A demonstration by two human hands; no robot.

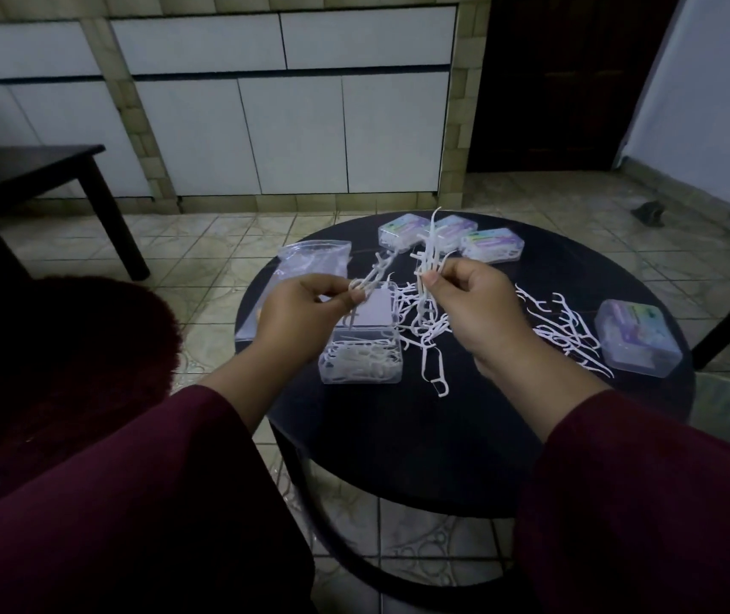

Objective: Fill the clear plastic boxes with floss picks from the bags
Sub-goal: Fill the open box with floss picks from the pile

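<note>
An open clear plastic box holding white floss picks sits on the round black table, its lid raised behind it. My left hand pinches a few floss picks above that box. My right hand grips a bunch of floss picks that stick upward. Loose floss picks lie scattered between my hands, and more loose picks spread to the right. A clear plastic bag lies at the table's left.
Three closed labelled boxes stand at the table's far edge, another closed box at the right edge. A dark side table is on the left, a dark red cushion beside me. The floor is tiled.
</note>
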